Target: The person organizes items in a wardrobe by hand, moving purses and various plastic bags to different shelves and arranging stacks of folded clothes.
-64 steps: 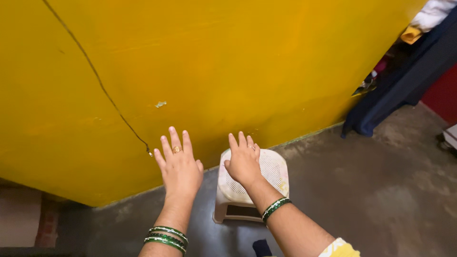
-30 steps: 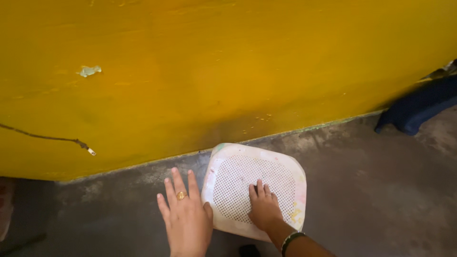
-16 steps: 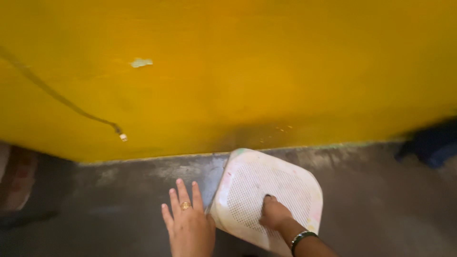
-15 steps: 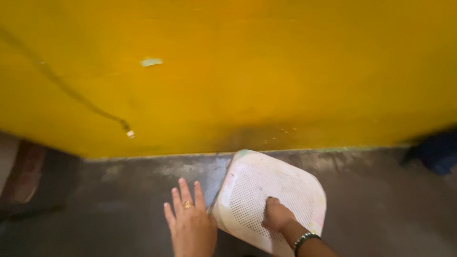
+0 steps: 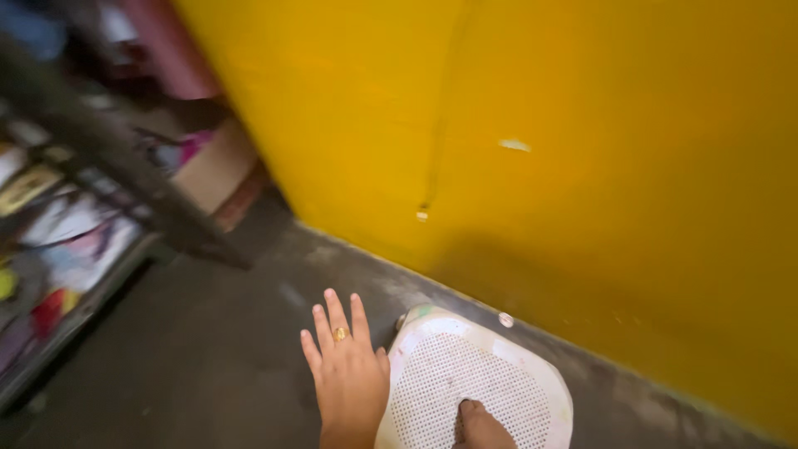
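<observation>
The bottom edge is cutting off the right hand [image 5: 480,426], leaving only a knuckle and part of its back showing, so its grip is staying unclear. The left hand [image 5: 349,378] is losing its wrist there too. The stool [image 5: 515,366] is hiding its legs. The shelves [image 5: 58,224] at left are blurring beyond recognition.

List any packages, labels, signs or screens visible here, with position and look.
Colourful packets: left edge, on a dark shelf rack, blurred; pink, white, yellow and red patches.
Brown box: on the floor by the yellow wall, flat-sided, possibly cardboard.
No signs or screens in view.
</observation>
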